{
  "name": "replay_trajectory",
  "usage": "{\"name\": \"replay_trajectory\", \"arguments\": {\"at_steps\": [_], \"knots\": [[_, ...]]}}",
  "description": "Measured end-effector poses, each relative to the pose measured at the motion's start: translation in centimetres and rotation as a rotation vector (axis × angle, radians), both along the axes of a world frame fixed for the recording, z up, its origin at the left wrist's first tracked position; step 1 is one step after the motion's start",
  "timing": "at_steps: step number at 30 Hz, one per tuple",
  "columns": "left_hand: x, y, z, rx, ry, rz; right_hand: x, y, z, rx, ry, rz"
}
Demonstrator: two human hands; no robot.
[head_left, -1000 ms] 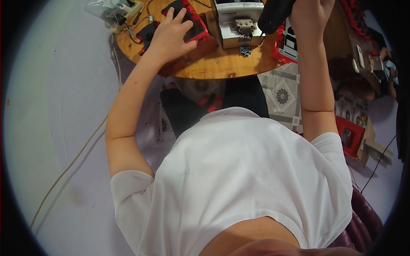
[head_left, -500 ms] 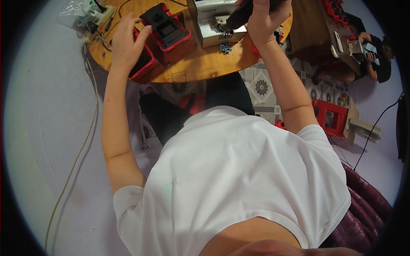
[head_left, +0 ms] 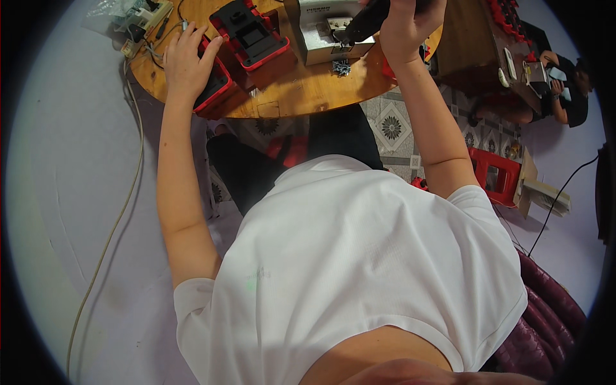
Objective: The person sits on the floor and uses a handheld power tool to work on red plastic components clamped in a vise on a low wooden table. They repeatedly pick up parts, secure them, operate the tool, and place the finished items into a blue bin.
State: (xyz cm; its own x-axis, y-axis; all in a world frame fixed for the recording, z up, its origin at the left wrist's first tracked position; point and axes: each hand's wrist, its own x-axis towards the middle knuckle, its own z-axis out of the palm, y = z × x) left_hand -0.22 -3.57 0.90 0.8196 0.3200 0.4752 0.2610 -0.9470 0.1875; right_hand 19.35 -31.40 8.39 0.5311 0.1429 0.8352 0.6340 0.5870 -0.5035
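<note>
My right hand (head_left: 409, 32) is closed round a black power screwdriver (head_left: 369, 23) at the top of the view. Its tip points left, over an open silver-and-brown box (head_left: 314, 40); the picture's edge cuts off the rest of the tool. My left hand (head_left: 187, 69) lies with fingers stretched and apart on a red-and-black casing (head_left: 217, 88), hiding much of it. Beside that, to the right, sits another red casing with a black inner face (head_left: 250, 38). A small heap of grey screws (head_left: 341, 67) lies just in front of the box.
Cables and a power strip (head_left: 153, 18) crowd the far left of the round wooden table (head_left: 301, 96). A red stool (head_left: 499, 176) stands on the floor at right. Another person (head_left: 564, 90) sits by a dark table (head_left: 468, 48) holding red parts.
My left hand has come down onto the left casing, its fingers more spread. My right hand and the screwdriver have shifted slightly right. The whole view has moved a little.
</note>
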Motion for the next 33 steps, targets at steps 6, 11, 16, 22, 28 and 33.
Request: {"name": "replay_trajectory", "arguments": {"at_steps": [6,11,16,22,28,33], "knots": [[0.1,0.0,-0.1,0.008,-0.009,0.004,1.4,0.5,-1.1,-0.009,-0.076,-0.028],[0.1,0.0,0.1,0.082,-0.008,-0.015,0.7,0.9,-0.9,-0.02,-0.055,-0.067],[0.7,1.2,1.7,-0.002,0.027,-0.036,0.6,1.6,0.5,-0.18,0.082,0.075],[1.0,1.5,1.3,-0.083,0.056,-0.035,-1.8,4.5,4.4,-0.037,-0.084,0.19],[0.9,2.0,0.9,0.022,0.077,-0.097,-4.4,6.9,4.1,-0.014,0.019,0.208],[0.9,2.4,0.6,0.069,0.124,-0.085,-3.8,8.0,3.2,-0.052,-0.024,0.249]]}}
